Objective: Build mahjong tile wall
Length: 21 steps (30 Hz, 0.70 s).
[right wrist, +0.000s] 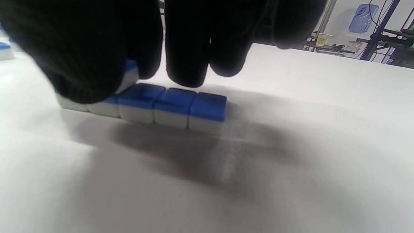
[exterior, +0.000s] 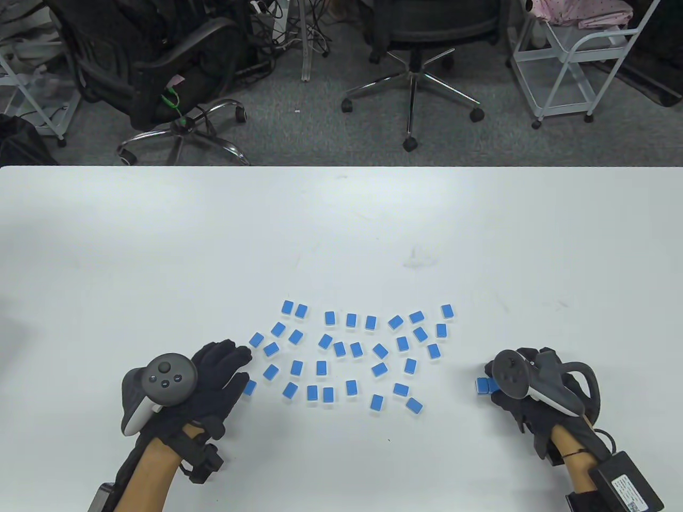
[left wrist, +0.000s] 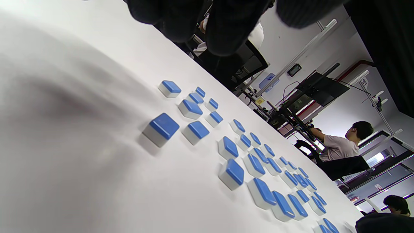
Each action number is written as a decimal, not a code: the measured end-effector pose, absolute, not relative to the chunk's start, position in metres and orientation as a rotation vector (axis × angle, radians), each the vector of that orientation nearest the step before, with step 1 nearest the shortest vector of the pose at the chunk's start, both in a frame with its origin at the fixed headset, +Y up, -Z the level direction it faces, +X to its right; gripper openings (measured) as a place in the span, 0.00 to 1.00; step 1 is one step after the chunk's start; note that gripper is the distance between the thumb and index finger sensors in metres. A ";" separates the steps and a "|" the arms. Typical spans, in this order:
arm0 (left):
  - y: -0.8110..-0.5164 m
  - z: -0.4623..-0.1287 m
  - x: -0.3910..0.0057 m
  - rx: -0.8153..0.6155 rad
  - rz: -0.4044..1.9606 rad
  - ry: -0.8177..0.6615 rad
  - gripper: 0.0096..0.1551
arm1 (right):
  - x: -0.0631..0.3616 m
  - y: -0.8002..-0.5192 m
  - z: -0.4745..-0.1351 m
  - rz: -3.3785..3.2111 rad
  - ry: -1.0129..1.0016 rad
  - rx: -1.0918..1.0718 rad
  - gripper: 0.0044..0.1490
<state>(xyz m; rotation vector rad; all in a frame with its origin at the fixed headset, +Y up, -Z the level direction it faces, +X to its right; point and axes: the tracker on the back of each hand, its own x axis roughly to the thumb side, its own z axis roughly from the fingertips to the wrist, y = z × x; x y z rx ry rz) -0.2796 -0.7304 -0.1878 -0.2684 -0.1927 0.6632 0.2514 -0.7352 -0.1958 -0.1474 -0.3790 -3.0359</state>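
Several blue-backed mahjong tiles lie scattered face down on the white table; they also show in the left wrist view. My left hand lies open with its fingers stretched toward the left edge of the scatter, and one tile sits right beside it. Its fingers hover over bare table. My right hand is to the right of the scatter, over a short row of tiles set side by side. It pinches a tilted tile at the row's left end; a blue tile edge shows.
The table's far edge runs across the table view, with office chairs and a white cart on the floor beyond. A faint scuff marks the table behind the tiles. A black box is strapped to my right forearm.
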 end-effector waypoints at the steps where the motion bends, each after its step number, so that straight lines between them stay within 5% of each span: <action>1: -0.730 -0.188 -0.280 -0.269 0.664 -0.193 0.38 | 0.251 -0.735 -0.196 -3.034 -0.380 -0.148 0.35; 9: -0.730 -0.187 -0.280 -0.267 0.663 -0.192 0.38 | 0.259 -0.727 -0.195 -3.128 -0.390 -0.129 0.40; 17: -0.728 -0.186 -0.281 -0.253 0.662 -0.199 0.38 | 0.275 -0.707 -0.192 -3.246 -0.182 0.025 0.36; 21: -0.727 -0.186 -0.282 -0.240 0.668 -0.196 0.38 | 0.250 -0.691 -0.194 -3.154 -0.008 -0.021 0.35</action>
